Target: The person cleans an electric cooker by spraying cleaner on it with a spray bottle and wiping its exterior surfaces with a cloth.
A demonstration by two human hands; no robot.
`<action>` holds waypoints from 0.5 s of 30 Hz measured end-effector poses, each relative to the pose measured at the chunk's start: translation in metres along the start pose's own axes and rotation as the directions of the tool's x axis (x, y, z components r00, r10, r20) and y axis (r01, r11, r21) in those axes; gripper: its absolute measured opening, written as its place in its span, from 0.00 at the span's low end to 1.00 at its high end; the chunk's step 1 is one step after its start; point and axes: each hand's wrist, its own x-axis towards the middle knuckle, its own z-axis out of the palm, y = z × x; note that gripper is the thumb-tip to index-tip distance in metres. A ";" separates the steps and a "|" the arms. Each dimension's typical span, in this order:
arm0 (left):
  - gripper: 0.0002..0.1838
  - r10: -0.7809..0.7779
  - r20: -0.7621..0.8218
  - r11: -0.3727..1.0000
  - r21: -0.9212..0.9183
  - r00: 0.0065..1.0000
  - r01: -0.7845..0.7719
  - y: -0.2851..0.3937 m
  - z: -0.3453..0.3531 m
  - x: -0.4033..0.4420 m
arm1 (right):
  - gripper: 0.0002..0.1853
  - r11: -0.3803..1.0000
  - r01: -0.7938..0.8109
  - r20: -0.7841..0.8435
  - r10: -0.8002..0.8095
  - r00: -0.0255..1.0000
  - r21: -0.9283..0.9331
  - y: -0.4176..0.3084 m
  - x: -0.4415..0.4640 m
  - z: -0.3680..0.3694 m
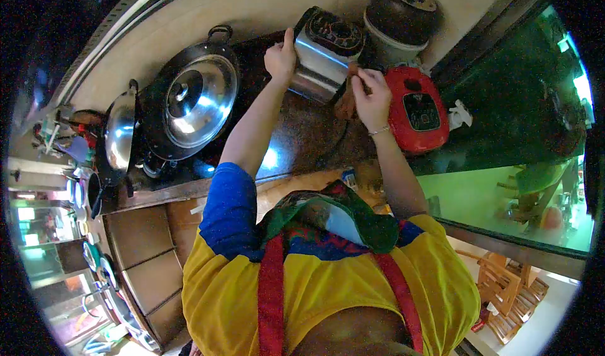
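A boxy silver appliance with a black control panel on top stands tilted in view at the back of the dark counter. My left hand holds its left side, thumb up and the other fingers partly hidden. By its right edge, my right hand is closed in a pinch on what looks like a reddish-brown cloth, which hangs against the appliance's side. Close to the right hand lies a red rice cooker with a dark panel.
A large black wok with a steel lid sits left on the stove, beside another steel-lidded pan. A dark-lidded pot stands behind the red cooker. Crumpled white tissue lies right of it. The counter's front edge runs before me.
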 end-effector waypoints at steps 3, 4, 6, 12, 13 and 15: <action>0.43 0.109 0.010 0.984 0.137 0.994 -0.109 0.025 -0.014 -0.008 | 0.15 0.969 -0.235 -0.021 0.237 0.971 0.074 0.023 -0.013 -0.025; 0.43 0.121 0.129 0.971 0.191 0.984 -0.145 0.032 -0.021 -0.005 | 0.17 0.898 -0.400 0.009 0.405 0.914 0.182 0.025 -0.017 -0.031; 0.43 0.130 0.161 0.953 0.253 0.978 -0.168 0.039 -0.021 0.004 | 0.16 0.829 -0.494 0.038 0.503 0.864 0.263 0.031 -0.025 -0.035; 0.45 0.180 0.322 0.843 0.436 0.929 -0.315 0.041 -0.012 0.038 | 0.14 0.714 -0.578 0.120 0.583 0.803 0.396 0.015 -0.035 -0.027; 0.45 0.288 0.341 0.834 0.371 0.895 -0.409 0.043 -0.011 0.039 | 0.13 0.703 -0.584 0.132 0.587 0.799 0.407 0.013 -0.035 -0.022; 0.46 0.384 0.355 0.813 0.307 0.852 -0.494 0.049 -0.007 0.042 | 0.15 0.699 -0.589 0.190 0.566 0.802 0.405 0.008 -0.037 -0.013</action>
